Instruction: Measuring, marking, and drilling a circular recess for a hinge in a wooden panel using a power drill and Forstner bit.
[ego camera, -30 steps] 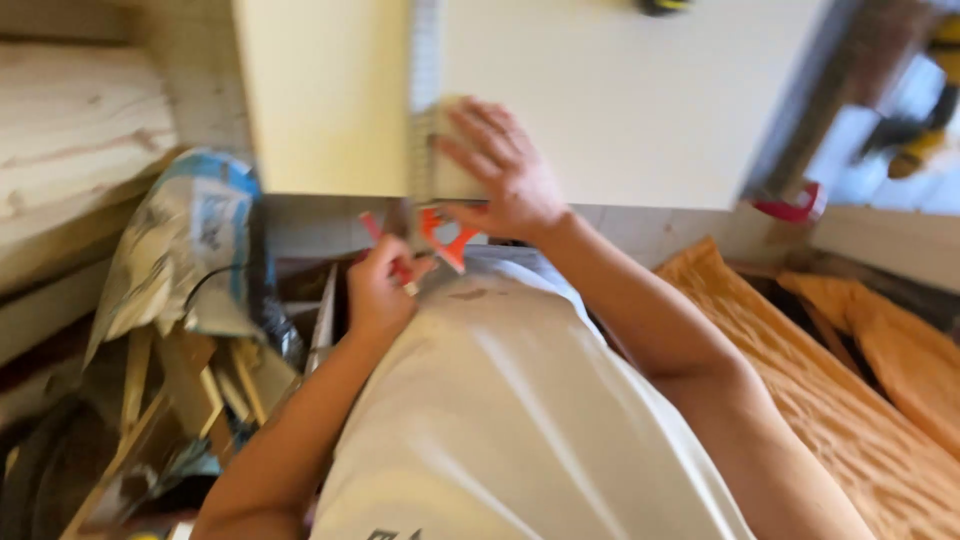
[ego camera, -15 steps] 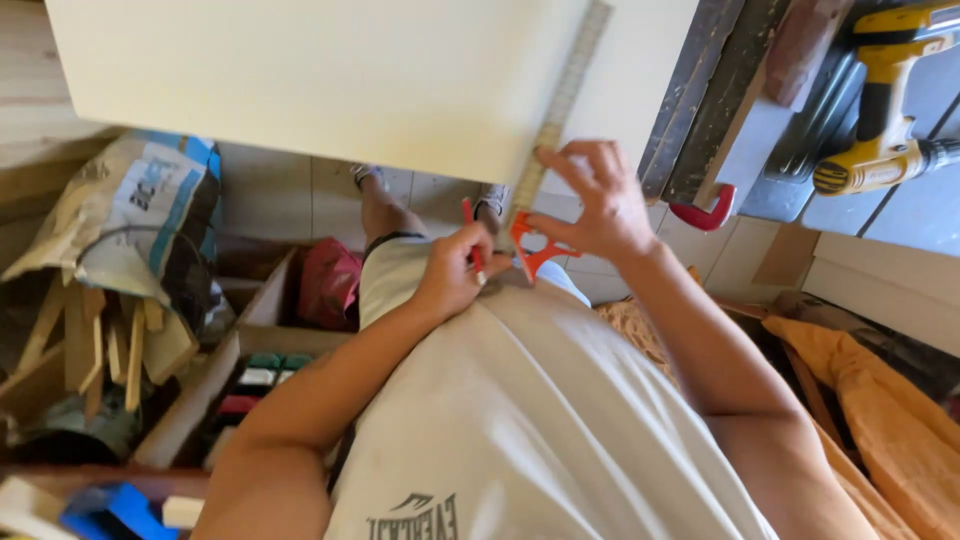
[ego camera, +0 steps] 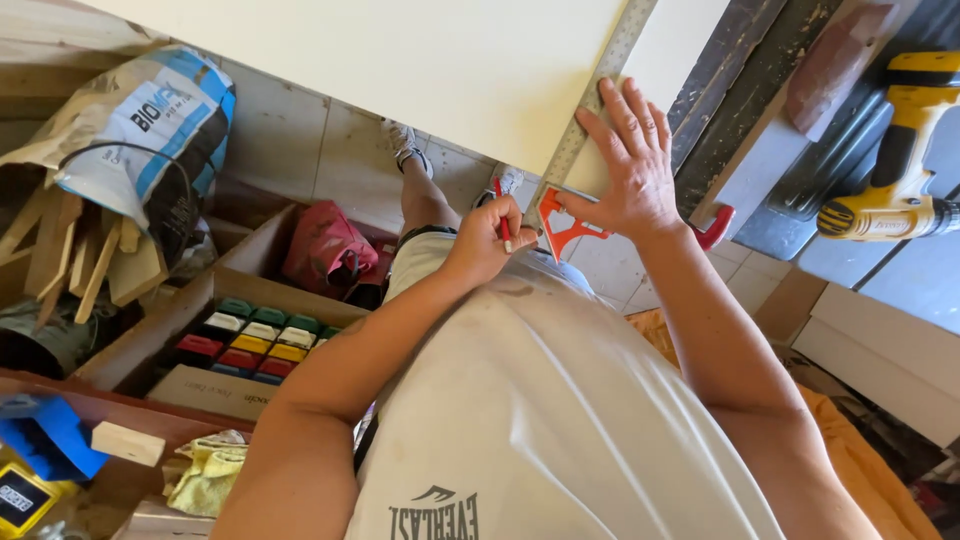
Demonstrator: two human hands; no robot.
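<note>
A large white board [ego camera: 420,60] lies across the top of the view. On its near edge sits a square with a red head [ego camera: 560,228] and a long metal ruler blade [ego camera: 605,85]. My right hand [ego camera: 630,170] lies flat with its fingers spread, pressing the blade and head against the board. My left hand [ego camera: 485,245] grips a red pencil [ego camera: 503,228], its tip just left of the red head at the board's edge. My white shirt fills the lower middle.
A yellow drill [ego camera: 895,190] and a red clamp handle [ego camera: 715,228] lie to the right. Below left are a wooden box of coloured blocks [ego camera: 255,340], a red bag [ego camera: 325,250], a printed sack [ego camera: 140,130] and wood scraps [ego camera: 90,260]. An orange cloth [ego camera: 860,470] lies at lower right.
The view has swung and steadied, so the drill and the box come into sight. My right hand stays on the square; my left hand with the pencil stays by the red head.
</note>
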